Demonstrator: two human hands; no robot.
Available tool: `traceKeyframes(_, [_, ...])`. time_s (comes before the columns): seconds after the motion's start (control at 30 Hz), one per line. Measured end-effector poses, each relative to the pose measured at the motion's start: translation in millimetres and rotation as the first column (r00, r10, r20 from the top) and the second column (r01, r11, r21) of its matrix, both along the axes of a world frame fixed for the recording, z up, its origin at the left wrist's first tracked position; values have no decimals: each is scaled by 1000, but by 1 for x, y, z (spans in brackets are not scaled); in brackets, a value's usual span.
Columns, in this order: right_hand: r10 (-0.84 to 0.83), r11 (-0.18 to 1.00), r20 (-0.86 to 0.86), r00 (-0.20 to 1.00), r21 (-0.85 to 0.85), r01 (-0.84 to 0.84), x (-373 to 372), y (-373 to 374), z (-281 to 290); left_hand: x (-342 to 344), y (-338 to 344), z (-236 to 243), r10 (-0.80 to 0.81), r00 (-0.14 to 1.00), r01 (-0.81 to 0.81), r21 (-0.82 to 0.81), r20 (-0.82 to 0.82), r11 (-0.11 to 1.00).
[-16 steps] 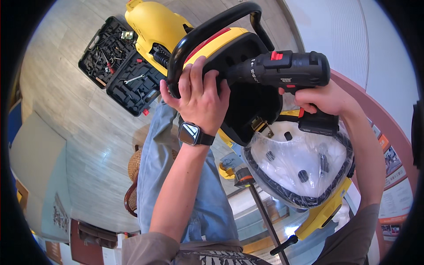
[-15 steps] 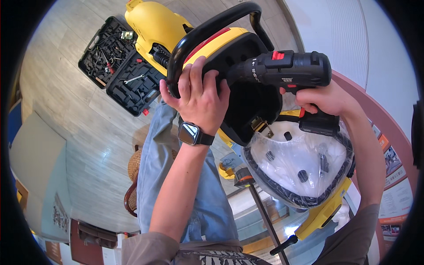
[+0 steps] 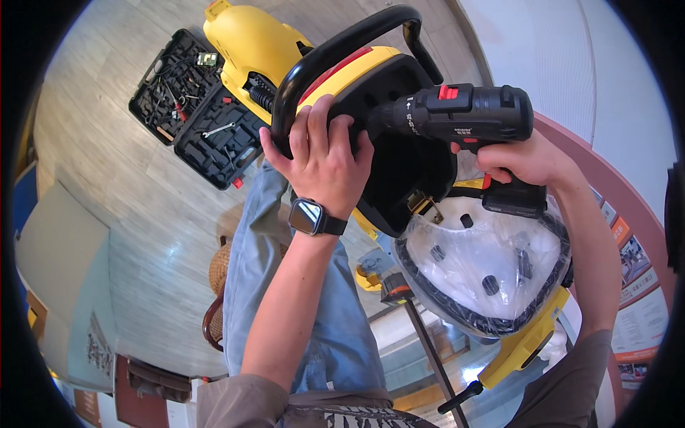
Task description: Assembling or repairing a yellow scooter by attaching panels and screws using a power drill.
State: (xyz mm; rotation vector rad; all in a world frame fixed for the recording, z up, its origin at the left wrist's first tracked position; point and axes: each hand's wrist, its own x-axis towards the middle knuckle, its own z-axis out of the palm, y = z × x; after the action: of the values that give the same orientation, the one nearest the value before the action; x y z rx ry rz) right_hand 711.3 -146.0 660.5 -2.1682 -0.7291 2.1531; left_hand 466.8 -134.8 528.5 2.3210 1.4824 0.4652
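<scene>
My right hand [image 3: 524,158] is closed round the grip of a black cordless drill [image 3: 474,114] with red switches, the index finger at the trigger. The drill lies level, its chuck pointing left into the dark hollow of a yellow and black machine [image 3: 378,60]. Whatever sits at the drill's tip is lost in shadow. My left hand [image 3: 325,157], a black watch on its wrist, curls its fingers over the rim of that hollow, beside the chuck. The thumb side rests close to the machine's thick black handlebar [image 3: 342,46].
A domed lid [image 3: 492,250] under clear plastic wrap is just below the drill. On the floor at left lies an open black tool case [image 3: 221,146] with a spanner and loose tools, next to a yellow machine body [image 3: 250,43]. A curved counter [image 3: 592,164] borders the right.
</scene>
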Motion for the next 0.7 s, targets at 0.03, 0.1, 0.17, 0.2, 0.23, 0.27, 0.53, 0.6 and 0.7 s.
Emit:
traceKeyframes(0.03, [3, 1000, -6, 1000, -2, -3, 0, -1, -1, 0, 0, 1, -7, 1000, 6, -8, -16, 1000])
traceKeyframes(0.1, [-10, 1000, 3, 1000, -8, 10, -5, -1, -2, 0, 1, 0, -1, 1000, 1, 3, 0, 1000])
traceKeyframes(0.17, [-23, 1000, 13, 1000, -13, 23, -7, -2, -4, -1, 0, 0, 4, 1000, -5, 15, 17, 1000])
traceKeyframes(0.2, [-21, 1000, 5, 1000, -13, 22, -7, -4, -6, -1, 0, -1, 3, 1000, -3, 16, 17, 1000])
traceKeyframes(0.23, [-20, 1000, -4, 1000, -13, 20, -7, -4, -7, -1, 0, -1, 1, 1000, -1, 17, 17, 1000])
traceKeyframes(0.27, [-20, 1000, -5, 1000, -11, 20, -8, -4, -6, -1, 0, -1, 2, 1000, -2, 18, 16, 1000])
traceKeyframes(0.53, [48, 999, -2, 999, -25, -48, -6, 2, -11, -2, 0, 0, -8, 1000, 8, -5, -15, 1000])
traceKeyframes(0.6, [-3, 1000, -22, 1000, -31, 2, -5, 2, -11, -2, -1, 0, -15, 1000, 14, -7, -19, 1000])
traceKeyframes(0.7, [-95, 994, -67, 993, -59, 91, 0, 2, -12, -2, 0, -1, -22, 1000, 22, -10, -22, 1000])
